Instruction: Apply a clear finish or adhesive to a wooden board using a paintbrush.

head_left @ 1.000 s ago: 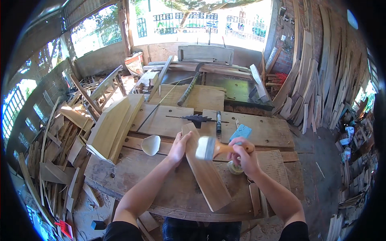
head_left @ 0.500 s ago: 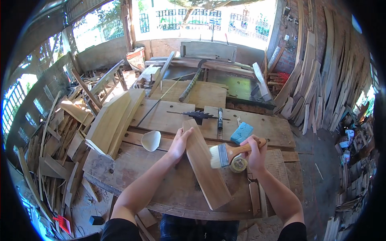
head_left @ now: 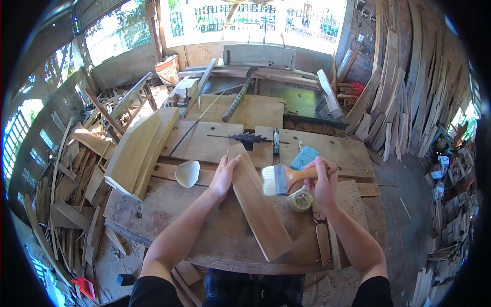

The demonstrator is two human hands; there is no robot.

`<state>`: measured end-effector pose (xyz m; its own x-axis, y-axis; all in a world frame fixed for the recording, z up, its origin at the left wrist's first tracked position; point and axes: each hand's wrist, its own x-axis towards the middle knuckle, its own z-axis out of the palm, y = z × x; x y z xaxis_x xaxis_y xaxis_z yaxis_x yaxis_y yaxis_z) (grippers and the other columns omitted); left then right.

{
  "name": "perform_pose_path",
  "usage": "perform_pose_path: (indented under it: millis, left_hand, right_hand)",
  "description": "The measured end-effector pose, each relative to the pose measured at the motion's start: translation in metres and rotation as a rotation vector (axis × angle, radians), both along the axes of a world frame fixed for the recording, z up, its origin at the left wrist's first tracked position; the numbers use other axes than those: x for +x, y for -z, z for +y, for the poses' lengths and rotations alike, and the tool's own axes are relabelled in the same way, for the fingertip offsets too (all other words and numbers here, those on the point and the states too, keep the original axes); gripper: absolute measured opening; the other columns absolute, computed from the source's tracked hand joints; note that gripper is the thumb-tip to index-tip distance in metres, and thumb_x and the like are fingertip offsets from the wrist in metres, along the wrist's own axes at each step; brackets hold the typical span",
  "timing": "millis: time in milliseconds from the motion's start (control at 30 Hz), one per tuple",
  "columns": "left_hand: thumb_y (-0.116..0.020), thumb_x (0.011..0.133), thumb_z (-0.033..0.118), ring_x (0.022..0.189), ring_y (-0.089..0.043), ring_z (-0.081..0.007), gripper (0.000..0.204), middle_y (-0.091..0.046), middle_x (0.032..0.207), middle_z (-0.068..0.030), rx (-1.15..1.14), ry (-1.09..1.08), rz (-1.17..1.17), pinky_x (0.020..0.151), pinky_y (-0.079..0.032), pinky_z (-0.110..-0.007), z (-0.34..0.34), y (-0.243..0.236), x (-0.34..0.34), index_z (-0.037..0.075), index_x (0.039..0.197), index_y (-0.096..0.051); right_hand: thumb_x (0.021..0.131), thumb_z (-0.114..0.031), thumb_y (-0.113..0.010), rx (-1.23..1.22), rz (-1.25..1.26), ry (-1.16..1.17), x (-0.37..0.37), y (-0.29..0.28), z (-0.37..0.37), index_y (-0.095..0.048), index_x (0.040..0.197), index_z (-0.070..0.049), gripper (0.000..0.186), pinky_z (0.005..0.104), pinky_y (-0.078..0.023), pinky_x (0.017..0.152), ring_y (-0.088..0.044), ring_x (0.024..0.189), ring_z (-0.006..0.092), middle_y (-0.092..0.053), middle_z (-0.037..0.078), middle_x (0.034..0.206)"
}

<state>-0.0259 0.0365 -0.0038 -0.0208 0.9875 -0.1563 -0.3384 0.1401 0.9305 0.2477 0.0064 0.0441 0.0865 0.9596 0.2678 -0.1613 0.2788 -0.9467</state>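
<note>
My left hand grips a long wooden board by its far left edge. The board slants toward me, its near end low over the workbench. In my right hand is a wide paintbrush, held by its wooden handle. Its pale bristles point left and hover just right of the board, apart from it. Below the brush stands a small round container, perhaps a roll or jar. A blue block like a sponge lies behind my right hand. A white shallow dish sits left of my left hand.
A dark toothed saw blade and a black marker lie beyond the board. Joined wooden panels stand at the bench's left. A long wrapped rod lies farther back. Scrap wood is heaped left; planks lean right.
The brush has risen a little and moved left, with its bristles now higher beside the board. My left hand keeps its hold on the board. The whole view has shifted slightly.
</note>
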Motion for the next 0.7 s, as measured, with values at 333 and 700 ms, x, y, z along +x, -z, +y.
perform_pose_path:
  millis: [333,700]
  left_hand:
    - [-0.062,0.099,0.035,0.116,-0.057,-0.0188,0.05,-0.06,0.124,-0.013,0.062,0.077,-0.038,0.102,-0.045,-0.034,0.006,0.023,-0.007,0.001,0.134,-0.047]
    - [-0.062,0.099,0.038,0.113,-0.058,-0.0222,0.051,-0.06,0.12,-0.0127,0.081,0.088,-0.027,0.099,-0.047,-0.035,0.012,0.03,-0.011,0.001,0.131,-0.047]
  right_hand:
    - [0.107,-0.023,-0.052,-0.074,-0.27,-0.449,-0.005,-0.001,-0.022,-0.068,0.083,-0.002,0.035,0.022,-0.041,0.046,-0.055,0.049,0.0058,-0.062,0.001,0.063]
    - [0.107,-0.027,-0.052,-0.092,-0.064,-0.19,-0.018,0.004,-0.021,-0.068,0.091,-0.001,0.035,0.0241,-0.037,0.037,-0.051,0.039,0.0127,-0.059,0.005,0.056]
